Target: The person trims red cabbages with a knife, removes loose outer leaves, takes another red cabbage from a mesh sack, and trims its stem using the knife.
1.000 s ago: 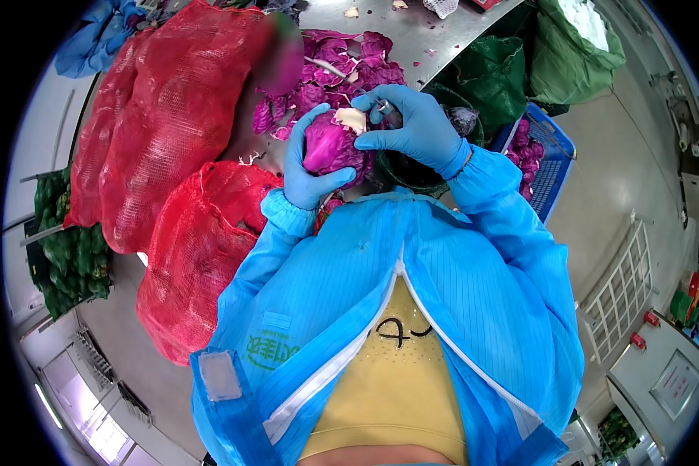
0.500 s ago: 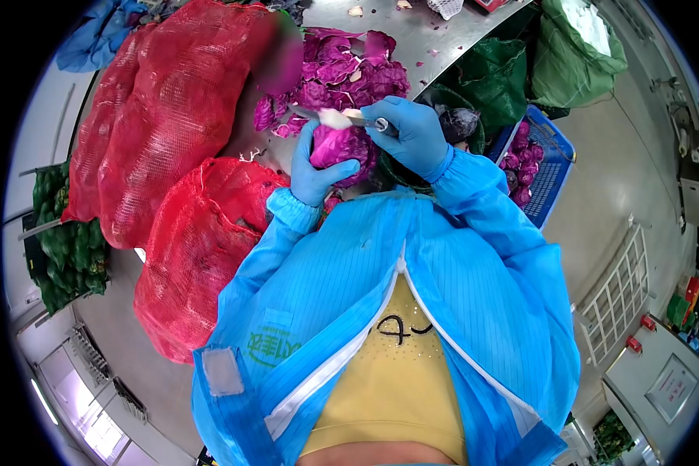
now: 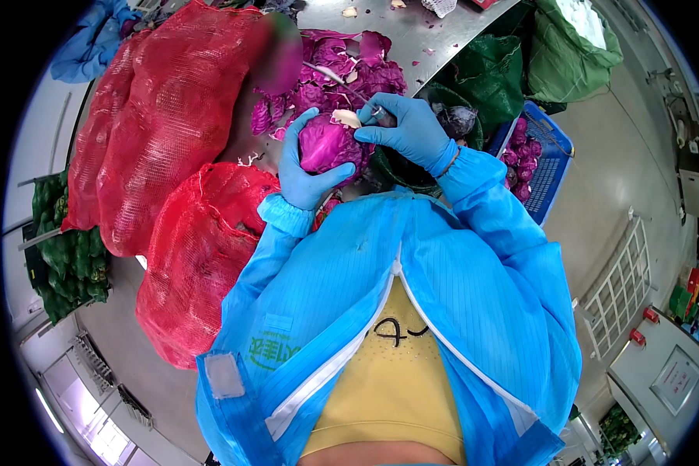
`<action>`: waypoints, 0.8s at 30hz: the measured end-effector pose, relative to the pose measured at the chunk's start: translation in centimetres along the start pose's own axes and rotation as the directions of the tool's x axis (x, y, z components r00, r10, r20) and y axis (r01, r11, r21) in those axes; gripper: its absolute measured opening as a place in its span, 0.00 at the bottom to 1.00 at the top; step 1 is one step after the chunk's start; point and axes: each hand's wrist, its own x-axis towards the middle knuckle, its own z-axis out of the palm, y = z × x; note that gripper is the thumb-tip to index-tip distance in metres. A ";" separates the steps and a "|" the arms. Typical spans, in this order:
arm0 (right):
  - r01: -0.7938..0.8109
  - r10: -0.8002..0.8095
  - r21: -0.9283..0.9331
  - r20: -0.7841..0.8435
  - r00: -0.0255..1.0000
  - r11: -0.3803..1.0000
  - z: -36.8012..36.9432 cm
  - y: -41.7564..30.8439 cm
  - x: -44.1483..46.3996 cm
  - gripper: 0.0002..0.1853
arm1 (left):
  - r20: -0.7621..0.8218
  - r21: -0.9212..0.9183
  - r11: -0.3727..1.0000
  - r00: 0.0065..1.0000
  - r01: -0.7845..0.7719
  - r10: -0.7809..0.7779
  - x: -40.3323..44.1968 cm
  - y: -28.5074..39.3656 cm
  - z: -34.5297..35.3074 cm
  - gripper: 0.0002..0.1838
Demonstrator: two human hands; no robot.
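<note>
Our knife (image 3: 335,76) is swinging off the red cabbage (image 3: 326,146), out over loose leaves (image 3: 384,76). We're cupping the cabbage in our left hand (image 3: 297,179) and gripping the knife with our right hand (image 3: 423,136), apparently trimming near the pale stem piece (image 3: 346,118); another cut is probably calling for steady support.

Vegetable workroom: metal table (image 3: 443,35), purple cabbage leaves (image 3: 377,78), red mesh sacks (image 3: 175,109), blue crate (image 3: 555,151).
</note>
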 end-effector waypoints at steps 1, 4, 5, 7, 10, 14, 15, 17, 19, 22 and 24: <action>0.033 -0.033 -0.078 0.000 0.999 0.996 -0.1 -0.3 -0.1 0.17 | -0.014 0.034 0.999 1.000 -0.003 0.003 0.0 0.1 0.0 0.51; 0.064 -0.068 -0.168 -0.018 0.998 0.984 0.1 -0.9 -0.1 0.16 | -0.035 0.052 0.999 0.999 -0.002 0.004 -0.1 0.0 0.0 0.51; 0.065 -0.069 -0.168 -0.017 0.998 0.984 0.2 -0.8 -0.1 0.16 | -0.044 0.037 0.999 0.999 0.000 0.001 -0.1 -0.1 0.0 0.51; 0.131 -0.149 -0.201 -0.075 0.986 0.971 0.7 -0.4 -0.1 0.13 | -0.061 0.074 0.997 0.998 -0.010 0.014 -0.1 -0.4 0.0 0.50; 0.110 -0.151 -0.272 -0.134 0.979 0.956 1.7 -0.3 -0.4 0.10 | -0.079 0.157 0.987 0.996 -0.039 0.052 -0.2 -1.6 -0.2 0.50; 0.215 -0.311 -0.375 -0.217 0.925 0.902 2.9 0.3 -0.5 0.09 | -0.102 0.265 0.960 0.988 -0.087 0.118 -0.3 -2.1 -0.2 0.50; 0.202 -0.310 -0.395 -0.233 0.921 0.896 3.1 0.4 -0.5 0.09 | -0.100 0.264 0.960 0.988 -0.087 0.117 -0.3 -2.2 -0.3 0.50; 0.188 -0.310 -0.414 -0.250 0.918 0.890 3.2 0.4 -0.6 0.09 | -0.090 0.447 0.884 0.977 -0.135 0.195 -0.4 -2.2 -0.6 0.49; 0.190 -0.264 -0.236 -0.338 0.903 0.953 3.3 0.3 -0.8 0.09 | -0.099 0.372 0.923 0.985 -0.096 0.142 -0.3 -1.9 -0.5 0.49; 0.180 -0.259 -0.243 -0.352 0.899 0.953 3.4 0.7 -0.7 0.09 | -0.109 0.221 0.975 0.992 -0.031 0.056 -0.4 -1.2 -0.1 0.47; 0.070 -0.036 0.093 -0.324 0.945 0.993 2.9 0.7 -0.3 0.09 | -0.107 0.147 0.989 0.994 -0.011 0.027 -0.3 -1.3 -0.2 0.46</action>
